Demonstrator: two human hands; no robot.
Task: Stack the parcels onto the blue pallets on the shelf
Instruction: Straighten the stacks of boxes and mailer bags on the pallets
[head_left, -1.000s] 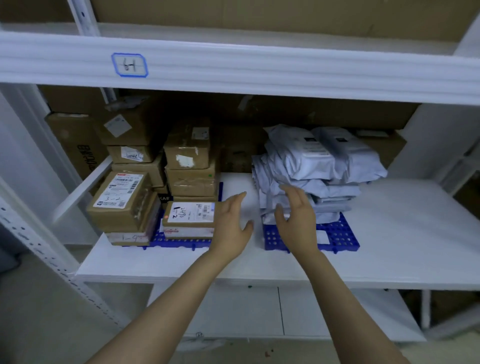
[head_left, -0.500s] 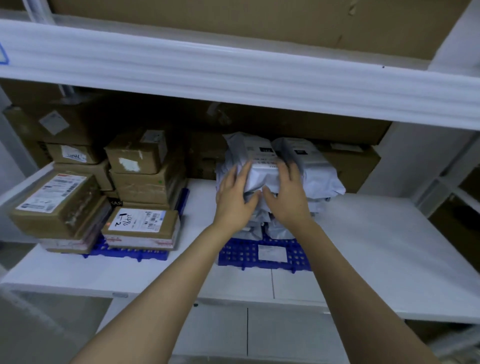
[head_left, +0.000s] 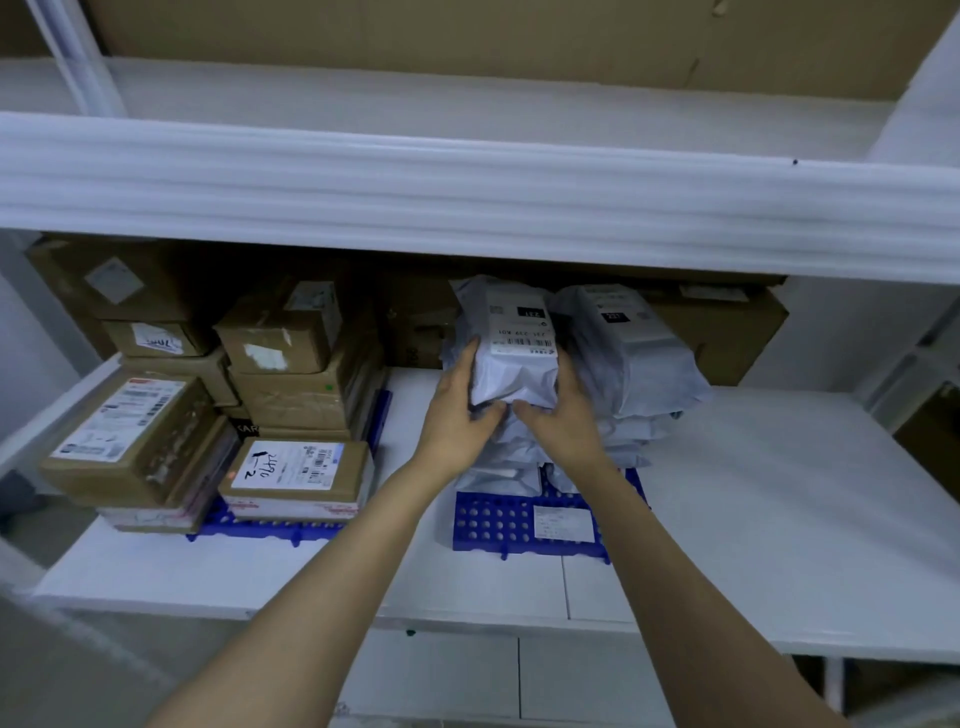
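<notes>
Boxes (head_left: 291, 410) sit left of bagged parcels (head_left: 618, 364) on pallets (head_left: 493, 525).

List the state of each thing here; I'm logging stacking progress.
left hand, grips the labelled grey bag's near left corner.
right hand, grips that bag's near right corner.
labelled grey bag, atop the bag pile, label up.
bag pile, stacked on the right blue pallet.
right blue pallet, flat on the shelf, front edge bare.
left blue pallet, flat, loaded with cardboard boxes.
cardboard boxes, closed, stacked.
</notes>
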